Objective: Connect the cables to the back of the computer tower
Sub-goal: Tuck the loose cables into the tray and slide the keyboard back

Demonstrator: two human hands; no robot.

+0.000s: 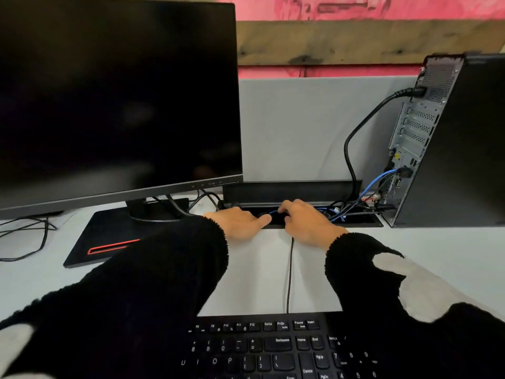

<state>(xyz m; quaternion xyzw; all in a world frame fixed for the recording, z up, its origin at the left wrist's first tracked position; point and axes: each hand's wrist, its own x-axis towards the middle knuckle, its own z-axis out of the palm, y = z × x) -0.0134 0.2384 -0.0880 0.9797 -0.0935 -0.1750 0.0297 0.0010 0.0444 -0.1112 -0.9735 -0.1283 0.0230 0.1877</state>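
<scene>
2 hands (pixel 273 222) at frame centre finger a blue cable (pixel 274 212) in the counter slot (pixel 355 220), grip unclear; tugging could unplug leads at the tower (pixel 451 160), right.

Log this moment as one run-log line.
stage: fetching cable | left hand: at cable slot edge | right hand: fingers in slot by blue cable | tower: power cable, blue cable plugged

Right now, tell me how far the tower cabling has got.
Done: a thick black power cable and a blue cable already sit in the back of the tower. In hand: the left hand and right hand work in the desk cable slot. What remains unplugged cannot be told.
</scene>
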